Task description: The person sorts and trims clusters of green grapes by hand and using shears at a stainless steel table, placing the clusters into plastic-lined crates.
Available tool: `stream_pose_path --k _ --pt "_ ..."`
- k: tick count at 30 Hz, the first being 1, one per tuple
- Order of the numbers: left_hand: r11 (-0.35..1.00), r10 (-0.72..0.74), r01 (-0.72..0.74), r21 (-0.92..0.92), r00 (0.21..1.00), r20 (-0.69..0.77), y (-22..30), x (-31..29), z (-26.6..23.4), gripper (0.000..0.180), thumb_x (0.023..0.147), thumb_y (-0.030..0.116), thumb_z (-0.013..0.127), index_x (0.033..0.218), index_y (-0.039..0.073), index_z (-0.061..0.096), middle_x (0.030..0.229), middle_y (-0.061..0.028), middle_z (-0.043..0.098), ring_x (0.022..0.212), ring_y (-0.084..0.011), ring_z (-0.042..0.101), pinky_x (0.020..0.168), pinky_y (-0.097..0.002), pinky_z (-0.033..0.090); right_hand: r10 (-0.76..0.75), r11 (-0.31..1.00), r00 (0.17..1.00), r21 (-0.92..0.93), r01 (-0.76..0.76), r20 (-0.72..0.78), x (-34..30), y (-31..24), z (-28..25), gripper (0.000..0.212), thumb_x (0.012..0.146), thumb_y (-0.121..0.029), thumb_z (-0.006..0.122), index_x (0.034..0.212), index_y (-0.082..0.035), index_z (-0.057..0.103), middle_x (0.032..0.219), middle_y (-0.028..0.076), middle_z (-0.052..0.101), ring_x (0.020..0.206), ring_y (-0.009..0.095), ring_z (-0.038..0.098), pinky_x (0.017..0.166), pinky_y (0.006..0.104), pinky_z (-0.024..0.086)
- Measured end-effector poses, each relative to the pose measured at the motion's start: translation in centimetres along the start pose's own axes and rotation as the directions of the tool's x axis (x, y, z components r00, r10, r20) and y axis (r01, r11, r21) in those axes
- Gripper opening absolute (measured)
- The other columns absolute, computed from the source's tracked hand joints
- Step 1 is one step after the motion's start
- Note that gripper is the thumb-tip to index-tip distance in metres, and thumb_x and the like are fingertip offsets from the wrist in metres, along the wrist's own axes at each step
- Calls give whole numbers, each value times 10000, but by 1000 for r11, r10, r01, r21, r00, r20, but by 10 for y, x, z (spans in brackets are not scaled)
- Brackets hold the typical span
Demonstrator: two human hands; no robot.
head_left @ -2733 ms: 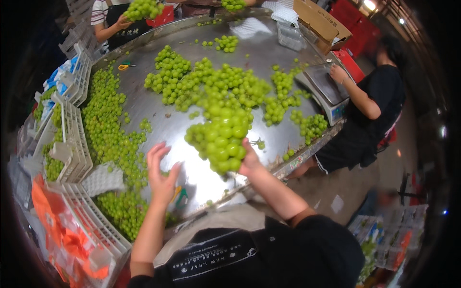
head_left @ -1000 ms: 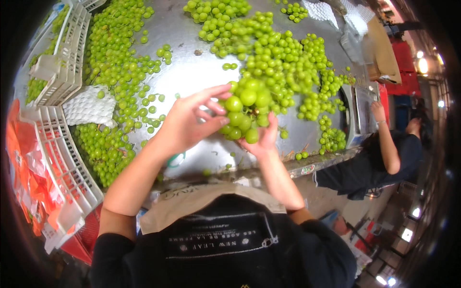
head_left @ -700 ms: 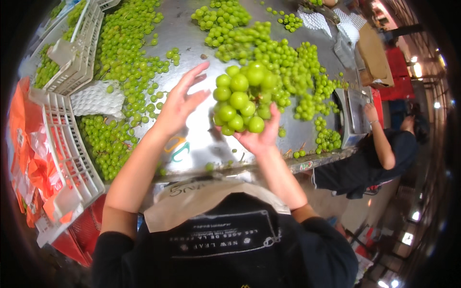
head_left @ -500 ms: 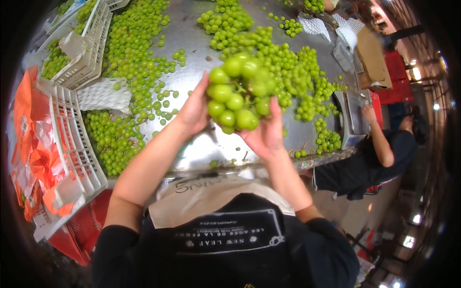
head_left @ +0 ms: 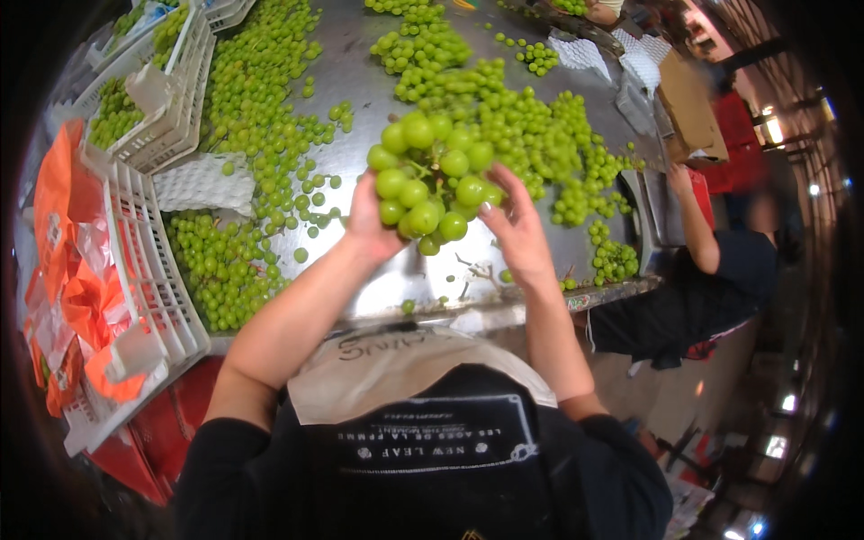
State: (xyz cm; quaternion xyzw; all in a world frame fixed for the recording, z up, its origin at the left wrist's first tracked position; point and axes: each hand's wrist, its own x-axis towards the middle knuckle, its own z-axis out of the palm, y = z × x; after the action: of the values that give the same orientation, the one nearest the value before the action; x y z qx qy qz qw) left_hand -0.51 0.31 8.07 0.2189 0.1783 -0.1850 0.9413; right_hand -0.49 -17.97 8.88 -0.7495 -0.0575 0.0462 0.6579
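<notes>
A bunch of large green grapes (head_left: 416, 193) is held up above the metal table, its stems showing between the berries. My left hand (head_left: 373, 216) cradles it from the left and below, most of the fingers hidden behind the fruit. At its right side, my right hand (head_left: 520, 229) has the thumb against a grape and the fingers curled around the edge of the bunch. Beyond my hands, more bunches of green grapes (head_left: 558, 135) lie across the table. A heap of loose green grapes (head_left: 261, 81) spreads along the left.
White plastic crates (head_left: 155, 261) line the left side, one draped with orange wrapping (head_left: 67, 270). White foam netting (head_left: 205, 183) lies beside the loose grapes. At the right stand a scale (head_left: 661, 211) and a cardboard box (head_left: 691, 108). Another person (head_left: 720, 270) is by the table's right end.
The bunch has shifted slightly left and turned, showing more of its stems. My right thumb has moved onto a grape, and the fingers now curl at the bunch's right side.
</notes>
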Motion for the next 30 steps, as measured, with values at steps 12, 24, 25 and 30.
stream_pose_path --k 12,24,25,30 --pt "978 202 -204 48 978 46 -7 11 -9 519 932 431 250 1239 51 424 1220 -131 495 1124 -255 501 989 -422 401 -572 324 791 -826 462 218 12 -51 19 221 644 -155 730 807 -60 615 998 89 534 984 287 456 868 423 327" --pt "957 286 -289 35 955 82 -1 18 -17 540 926 432 265 1278 47 401 1263 -128 467 1156 -261 468 1001 -416 372 -630 242 728 -824 513 269 29 -37 37 164 653 -145 720 762 -73 622 940 68 530 975 270 455 904 505 299" --pt "961 271 -274 30 961 60 -2 20 -18 537 926 428 262 1275 46 404 1257 -129 470 1152 -261 470 999 -416 375 -632 236 723 -820 522 278 32 -35 36 161 654 -143 719 761 -73 621 938 66 529 978 269 455 904 505 302" --pt "976 218 -218 8 976 -14 -2 23 -21 540 917 424 252 1264 42 412 1229 -132 484 1132 -262 482 982 -424 391 -625 283 675 -691 664 392 46 -30 30 143 688 -89 697 779 -44 596 931 97 527 934 306 465 840 397 354"
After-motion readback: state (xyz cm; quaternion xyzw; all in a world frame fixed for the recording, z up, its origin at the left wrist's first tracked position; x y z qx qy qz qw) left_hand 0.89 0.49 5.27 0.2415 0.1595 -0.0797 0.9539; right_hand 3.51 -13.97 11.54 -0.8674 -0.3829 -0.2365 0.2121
